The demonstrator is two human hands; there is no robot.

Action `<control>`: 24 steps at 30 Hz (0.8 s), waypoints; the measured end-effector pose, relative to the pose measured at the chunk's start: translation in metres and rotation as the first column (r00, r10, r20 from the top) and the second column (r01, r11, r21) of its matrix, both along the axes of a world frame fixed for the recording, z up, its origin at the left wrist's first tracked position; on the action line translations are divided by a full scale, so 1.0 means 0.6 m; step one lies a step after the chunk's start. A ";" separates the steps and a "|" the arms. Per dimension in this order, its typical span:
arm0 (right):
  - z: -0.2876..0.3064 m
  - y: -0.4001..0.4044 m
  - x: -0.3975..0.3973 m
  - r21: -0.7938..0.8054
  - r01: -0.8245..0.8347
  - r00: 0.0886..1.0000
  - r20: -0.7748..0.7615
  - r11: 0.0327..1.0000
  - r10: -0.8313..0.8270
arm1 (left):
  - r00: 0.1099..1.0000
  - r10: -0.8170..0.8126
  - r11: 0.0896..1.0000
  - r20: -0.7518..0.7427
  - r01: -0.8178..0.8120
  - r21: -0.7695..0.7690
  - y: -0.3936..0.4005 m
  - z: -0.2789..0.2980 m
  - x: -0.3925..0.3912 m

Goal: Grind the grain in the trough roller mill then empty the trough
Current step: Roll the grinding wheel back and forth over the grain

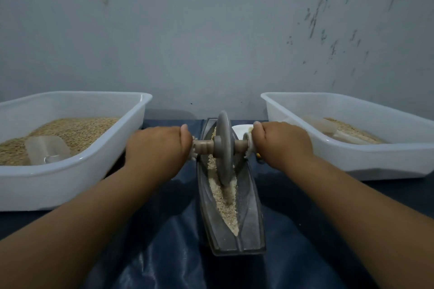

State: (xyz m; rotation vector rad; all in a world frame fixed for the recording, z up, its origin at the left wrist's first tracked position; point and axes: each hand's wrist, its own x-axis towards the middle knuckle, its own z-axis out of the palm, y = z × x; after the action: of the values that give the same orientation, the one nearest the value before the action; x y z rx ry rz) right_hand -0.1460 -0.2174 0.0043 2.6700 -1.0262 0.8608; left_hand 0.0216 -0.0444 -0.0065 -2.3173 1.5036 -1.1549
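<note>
On the axle (203, 146), both hands' fingers clamp its ends: left hand (159, 146), right hand (281, 144). Between them the grey wheel (224, 148) stands upright in the narrow trough (249, 206), amid pale crushed grain (225, 204), midway between two tubs.

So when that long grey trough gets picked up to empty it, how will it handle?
The trough is probably rigid and fairly heavy: it looks like thick cast metal. It is long and narrow, so it may tip endways if lifted off-centre. The loose ground grain would likely slide toward whichever end drops.
</note>
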 end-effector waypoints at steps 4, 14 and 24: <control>0.004 -0.014 0.015 -0.045 0.003 0.999 0.038 0.999 -0.001 | 0.999 0.047 0.998 -0.013 -0.047 0.033 -0.029 0.003 0.023; 0.024 0.071 -0.103 -0.095 -0.091 0.986 -0.149 0.991 0.077 | 0.950 -0.203 0.977 -0.237 0.181 -0.109 0.097 0.021 -0.060; -0.007 0.017 -0.037 0.051 0.007 1.000 -0.005 0.999 -0.007 | 0.996 -0.089 0.994 -0.004 0.090 0.064 0.027 0.003 -0.008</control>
State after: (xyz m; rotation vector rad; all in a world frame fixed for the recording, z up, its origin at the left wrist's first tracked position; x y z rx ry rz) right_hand -0.1683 -0.2070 0.0002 2.7075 -1.0703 0.8375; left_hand 0.0171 -0.0281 -0.0044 -2.2308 1.6354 -1.1092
